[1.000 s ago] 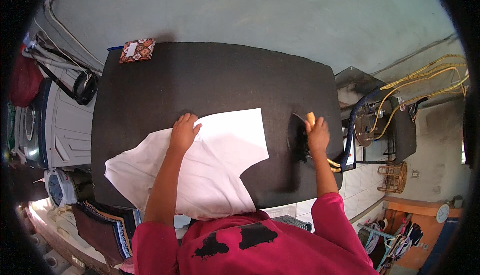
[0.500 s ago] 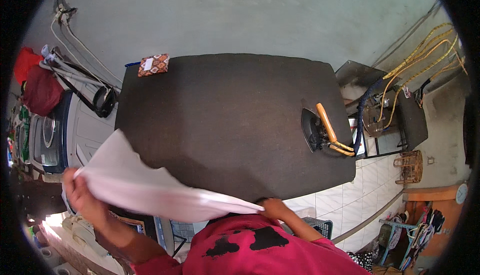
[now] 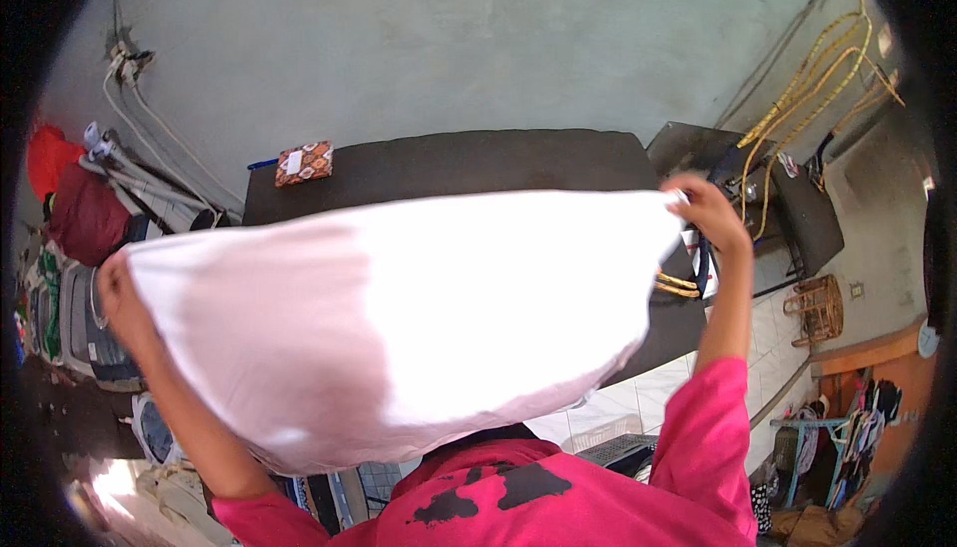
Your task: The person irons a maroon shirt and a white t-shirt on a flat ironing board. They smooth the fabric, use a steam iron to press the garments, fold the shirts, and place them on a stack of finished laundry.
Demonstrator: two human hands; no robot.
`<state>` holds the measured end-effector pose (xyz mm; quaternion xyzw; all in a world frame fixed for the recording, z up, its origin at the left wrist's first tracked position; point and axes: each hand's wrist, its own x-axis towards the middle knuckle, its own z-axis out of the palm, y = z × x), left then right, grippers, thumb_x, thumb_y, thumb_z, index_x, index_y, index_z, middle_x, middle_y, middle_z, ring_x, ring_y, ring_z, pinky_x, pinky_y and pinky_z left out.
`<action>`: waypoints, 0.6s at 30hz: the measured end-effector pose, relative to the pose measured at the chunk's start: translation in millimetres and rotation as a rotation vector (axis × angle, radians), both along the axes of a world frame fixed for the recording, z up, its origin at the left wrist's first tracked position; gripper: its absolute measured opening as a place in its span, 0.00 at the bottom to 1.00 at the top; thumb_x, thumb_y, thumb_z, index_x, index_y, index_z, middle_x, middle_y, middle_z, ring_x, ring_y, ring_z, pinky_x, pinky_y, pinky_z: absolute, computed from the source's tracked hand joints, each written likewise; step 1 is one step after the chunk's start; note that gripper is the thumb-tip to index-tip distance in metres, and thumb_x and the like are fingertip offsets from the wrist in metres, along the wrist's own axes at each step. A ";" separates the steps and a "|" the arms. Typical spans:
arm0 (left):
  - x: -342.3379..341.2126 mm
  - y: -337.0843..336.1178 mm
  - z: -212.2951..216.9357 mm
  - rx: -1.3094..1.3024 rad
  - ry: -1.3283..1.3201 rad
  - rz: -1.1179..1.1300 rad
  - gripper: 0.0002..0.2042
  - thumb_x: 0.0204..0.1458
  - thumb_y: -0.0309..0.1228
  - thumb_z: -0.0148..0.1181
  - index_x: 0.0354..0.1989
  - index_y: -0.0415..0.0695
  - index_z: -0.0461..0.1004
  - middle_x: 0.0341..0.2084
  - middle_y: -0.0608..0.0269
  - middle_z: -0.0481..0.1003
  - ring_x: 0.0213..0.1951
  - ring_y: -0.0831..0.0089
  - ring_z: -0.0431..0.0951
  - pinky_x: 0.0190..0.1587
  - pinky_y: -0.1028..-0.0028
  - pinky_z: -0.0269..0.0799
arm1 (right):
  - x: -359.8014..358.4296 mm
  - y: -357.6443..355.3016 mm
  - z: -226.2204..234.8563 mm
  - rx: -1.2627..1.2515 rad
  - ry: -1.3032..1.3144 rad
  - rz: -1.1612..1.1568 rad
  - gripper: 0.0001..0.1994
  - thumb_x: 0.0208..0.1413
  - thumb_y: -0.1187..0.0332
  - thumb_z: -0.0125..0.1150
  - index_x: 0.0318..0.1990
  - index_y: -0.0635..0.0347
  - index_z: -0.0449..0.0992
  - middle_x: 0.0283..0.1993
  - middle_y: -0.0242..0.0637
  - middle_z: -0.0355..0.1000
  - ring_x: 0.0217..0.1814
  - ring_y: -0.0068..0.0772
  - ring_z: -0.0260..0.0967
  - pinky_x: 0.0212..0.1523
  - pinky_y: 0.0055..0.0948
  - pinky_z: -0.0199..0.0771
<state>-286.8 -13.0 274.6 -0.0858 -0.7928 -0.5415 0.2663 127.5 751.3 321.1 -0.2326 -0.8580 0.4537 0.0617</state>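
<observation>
Now white cloth (image 3: pixel 478 308), earlier bunched along the dark table's (image 3: pixel 449 160) near edge, spans above it, width opened out; left hand (image 3: pixel 118 293), right hand (image 3: pixel 708 210) each closed on an upper corner.

The white cloth (image 3: pixel 508 288) hides most of the table (image 3: pixel 478 160) and anything lying on its middle. Yellow-banded hoses (image 3: pixel 678 285) run in behind the cloth's right edge, so what they join there is out of sight. The left hand (image 3: pixel 122 298) is blurred, its fingers hard to tell apart; the right hand (image 3: pixel 704 210) is slightly soft too. Print on the patterned booklet (image 3: pixel 317 158) is too small to read. The dark rim cuts off the wall clock (image 3: pixel 928 340), and the lower edge crops the red shirt (image 3: pixel 608 502).
</observation>
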 end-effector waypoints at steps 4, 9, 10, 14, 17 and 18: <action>-53.3 105.5 -85.6 -0.433 -0.069 0.023 0.15 0.65 0.37 0.52 0.48 0.35 0.73 0.39 0.53 0.77 0.42 0.67 0.76 0.49 0.70 0.70 | -94.3 43.8 -100.4 -0.407 0.248 -0.347 0.13 0.65 0.61 0.56 0.48 0.62 0.76 0.42 0.32 0.75 0.45 0.26 0.73 0.47 0.32 0.75; -12.2 54.5 -191.8 -0.554 -0.308 0.043 0.29 0.65 0.43 0.51 0.66 0.32 0.59 0.64 0.41 0.62 0.66 0.50 0.61 0.67 0.61 0.54 | -101.9 -63.1 -158.0 0.350 0.321 -0.301 0.13 0.61 0.65 0.59 0.48 0.63 0.74 0.46 0.49 0.74 0.49 0.49 0.73 0.48 0.40 0.72; 10.3 52.7 -211.6 -0.587 -0.308 0.071 0.29 0.64 0.42 0.52 0.66 0.31 0.59 0.64 0.40 0.62 0.66 0.49 0.61 0.67 0.60 0.55 | -68.7 -80.7 -162.7 0.290 0.296 -0.253 0.12 0.60 0.66 0.59 0.47 0.63 0.74 0.47 0.49 0.73 0.49 0.49 0.73 0.49 0.40 0.72; 147.4 -72.7 -304.0 -0.717 -0.383 0.101 0.30 0.60 0.39 0.56 0.65 0.30 0.60 0.62 0.37 0.62 0.64 0.46 0.61 0.66 0.57 0.55 | 57.9 -152.6 -197.5 0.279 -0.101 -0.263 0.11 0.59 0.67 0.59 0.45 0.62 0.76 0.46 0.50 0.75 0.50 0.50 0.74 0.47 0.43 0.73; 229.0 -102.8 -342.1 -0.685 -0.530 0.210 0.30 0.58 0.38 0.59 0.63 0.30 0.61 0.59 0.37 0.64 0.61 0.46 0.63 0.64 0.56 0.58 | 176.2 -186.1 -258.7 0.131 -0.648 -0.317 0.17 0.53 0.61 0.65 0.48 0.60 0.75 0.46 0.52 0.76 0.47 0.53 0.75 0.47 0.43 0.74; 247.4 -97.5 -345.3 -0.651 -0.579 0.263 0.30 0.58 0.39 0.59 0.62 0.30 0.61 0.56 0.38 0.65 0.58 0.48 0.65 0.61 0.57 0.61 | 204.1 -202.2 -282.2 0.167 -0.727 -0.340 0.20 0.51 0.61 0.67 0.49 0.61 0.74 0.46 0.52 0.76 0.48 0.51 0.76 0.48 0.41 0.75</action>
